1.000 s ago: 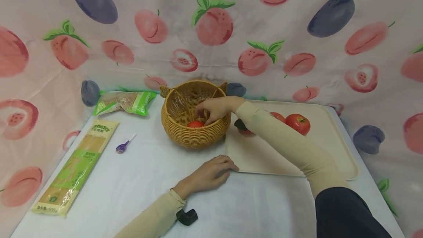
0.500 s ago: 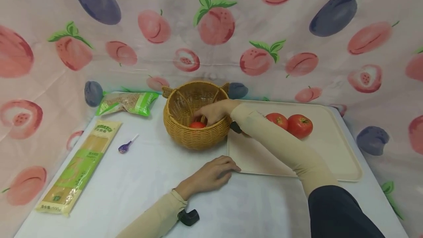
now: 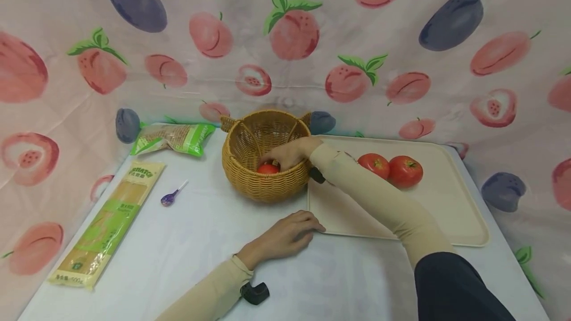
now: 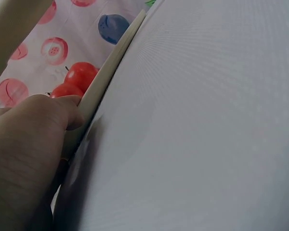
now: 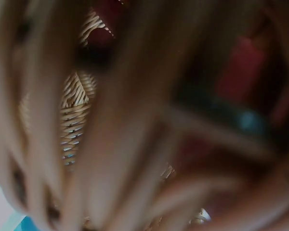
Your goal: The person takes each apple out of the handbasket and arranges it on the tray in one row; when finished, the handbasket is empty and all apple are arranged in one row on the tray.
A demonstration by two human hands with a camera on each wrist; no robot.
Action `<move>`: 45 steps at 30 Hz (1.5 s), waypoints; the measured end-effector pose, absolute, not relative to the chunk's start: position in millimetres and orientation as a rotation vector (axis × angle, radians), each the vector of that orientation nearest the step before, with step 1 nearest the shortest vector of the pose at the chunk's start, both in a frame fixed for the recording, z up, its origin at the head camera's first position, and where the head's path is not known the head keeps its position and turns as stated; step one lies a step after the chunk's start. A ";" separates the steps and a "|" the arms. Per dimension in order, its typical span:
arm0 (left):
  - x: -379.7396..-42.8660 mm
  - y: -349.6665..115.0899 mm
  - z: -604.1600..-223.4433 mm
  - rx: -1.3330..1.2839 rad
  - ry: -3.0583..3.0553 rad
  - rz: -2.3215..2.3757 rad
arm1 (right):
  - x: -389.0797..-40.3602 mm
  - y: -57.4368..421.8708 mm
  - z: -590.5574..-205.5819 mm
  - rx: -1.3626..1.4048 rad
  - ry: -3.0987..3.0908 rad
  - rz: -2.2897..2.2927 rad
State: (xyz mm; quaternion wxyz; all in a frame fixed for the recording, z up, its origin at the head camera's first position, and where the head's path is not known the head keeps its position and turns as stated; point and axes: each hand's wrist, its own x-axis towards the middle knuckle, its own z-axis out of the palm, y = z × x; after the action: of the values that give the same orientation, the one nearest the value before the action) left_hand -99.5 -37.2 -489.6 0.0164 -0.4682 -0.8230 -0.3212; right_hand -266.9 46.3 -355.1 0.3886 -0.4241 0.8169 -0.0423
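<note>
My right hand (image 3: 290, 155) reaches down inside a round woven basket (image 3: 263, 187), with fingers around a red apple (image 3: 266, 168) low near the front wall. In the right wrist view, blurred basket weave (image 5: 77, 120) covers most of the hand and the red fruit. My left hand (image 3: 283, 237) lies palm down on the table, its fingertips resting at the front left corner of a cream tray (image 3: 357, 217). The left wrist view shows a bent digit against the tray's rim (image 4: 108, 72). Two red apples (image 3: 405, 171) sit side by side on the tray, one partly behind the right sleeve.
A long pack of noodles (image 3: 109, 224) lies along the table's left side. Behind it sits a green-and-clear food bag (image 3: 171, 138). A purple-wrapped lollipop (image 3: 168, 198) lies between the noodles and the basket. A fruit-print cloth (image 3: 285, 78) hangs behind the table.
My right hand has sunk slightly lower into the basket around the apple. The left hand stays at the tray corner. The whole view has shifted a little.
</note>
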 end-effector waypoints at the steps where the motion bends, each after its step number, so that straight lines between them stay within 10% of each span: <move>1: -99.5 -36.9 -489.7 -1.455 -2.556 -0.998 | -267.0 46.5 -355.2 -1.075 2.078 -0.110; 45: -104.8 -28.8 -483.9 -1.416 -2.592 -1.046 | -272.5 54.9 -346.9 -1.201 2.316 -0.171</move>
State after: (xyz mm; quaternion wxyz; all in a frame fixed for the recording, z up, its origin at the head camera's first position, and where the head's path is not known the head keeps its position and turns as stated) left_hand -104.8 -28.8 -483.9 0.0043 -0.4520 -0.8272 -0.3337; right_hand -272.5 54.9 -346.9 0.2606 -0.4434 0.8553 -0.0630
